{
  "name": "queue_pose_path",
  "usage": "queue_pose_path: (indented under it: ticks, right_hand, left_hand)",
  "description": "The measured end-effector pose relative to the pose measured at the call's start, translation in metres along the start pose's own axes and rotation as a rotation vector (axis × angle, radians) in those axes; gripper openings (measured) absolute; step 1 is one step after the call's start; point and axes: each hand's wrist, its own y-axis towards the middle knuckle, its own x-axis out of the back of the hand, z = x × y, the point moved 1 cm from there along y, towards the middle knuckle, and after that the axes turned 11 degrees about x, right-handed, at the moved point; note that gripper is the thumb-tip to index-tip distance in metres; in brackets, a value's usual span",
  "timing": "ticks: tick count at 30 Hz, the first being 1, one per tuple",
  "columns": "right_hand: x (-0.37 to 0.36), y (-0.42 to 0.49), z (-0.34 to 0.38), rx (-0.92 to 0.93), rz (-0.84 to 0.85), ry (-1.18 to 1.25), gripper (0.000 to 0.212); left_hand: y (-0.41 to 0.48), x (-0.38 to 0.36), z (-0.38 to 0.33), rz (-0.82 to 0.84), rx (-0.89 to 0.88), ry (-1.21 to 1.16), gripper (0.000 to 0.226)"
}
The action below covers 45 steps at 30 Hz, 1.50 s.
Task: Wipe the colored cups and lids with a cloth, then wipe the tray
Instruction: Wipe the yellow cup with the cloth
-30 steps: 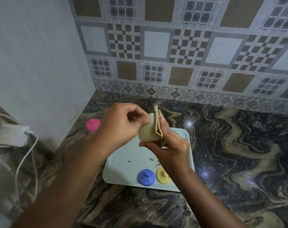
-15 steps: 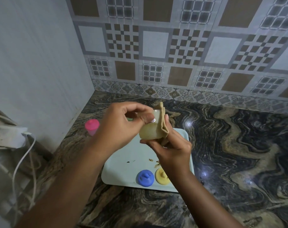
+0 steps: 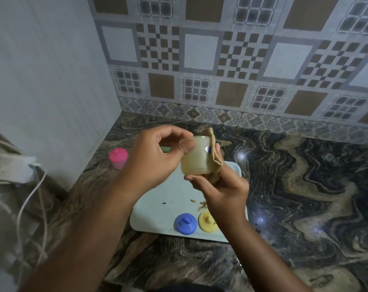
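Note:
A pale yellow cup [image 3: 196,157] is held up above the light blue tray [image 3: 157,205]. My left hand [image 3: 153,159] pinches its rim with thumb and fingers. My right hand [image 3: 223,186] grips the cup's base and right side through a folded tan cloth [image 3: 214,152]. On the tray's near edge lie a blue lid [image 3: 185,224] and a yellow lid [image 3: 207,223], the yellow one partly behind my right wrist. A pink cup with its lid [image 3: 118,158] stands on the counter left of the tray. A bit of green [image 3: 165,149] shows behind my left hand.
Crumbs [image 3: 199,204] and a dark speck lie on the tray. The marble counter [image 3: 305,197] meets a tiled wall behind and a plain wall on the left. A white charger and cable [image 3: 29,182] hang at the left edge.
The cup has been turned between my hands, showing more of its side, and my left thumb has slid along the rim. The cloth stays on the cup's right side.

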Motion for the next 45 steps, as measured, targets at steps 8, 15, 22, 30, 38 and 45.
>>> queue_pose_path:
  ticks: [8,15,22,30,38,45]
  right_hand:
    - [-0.001,0.006,-0.001,-0.021,0.046,0.023,0.036]
    - [0.002,0.003,-0.005,0.079,0.037,-0.022,0.062]
    - [-0.002,0.001,-0.001,-0.027,-0.028,0.09,0.027]
    - [-0.003,0.002,-0.003,0.21,-0.008,-0.149,0.075]
    - [-0.004,0.003,0.0,0.215,-0.014,-0.193,0.076]
    - [-0.005,0.002,-0.001,0.074,-0.097,-0.024,0.074]
  left_hand:
    - [0.01,0.006,0.005,0.055,0.135,-0.217,0.011]
    - [-0.002,-0.002,-0.008,-0.074,-0.07,0.071,0.011]
    - [0.006,0.005,-0.001,0.041,0.081,-0.213,0.015]
    - [0.003,0.0,-0.007,-0.015,-0.007,-0.008,0.018]
    - [0.011,0.001,0.004,0.066,0.131,-0.258,0.012]
    - [0.007,0.0,-0.003,0.071,0.084,-0.181,0.023]
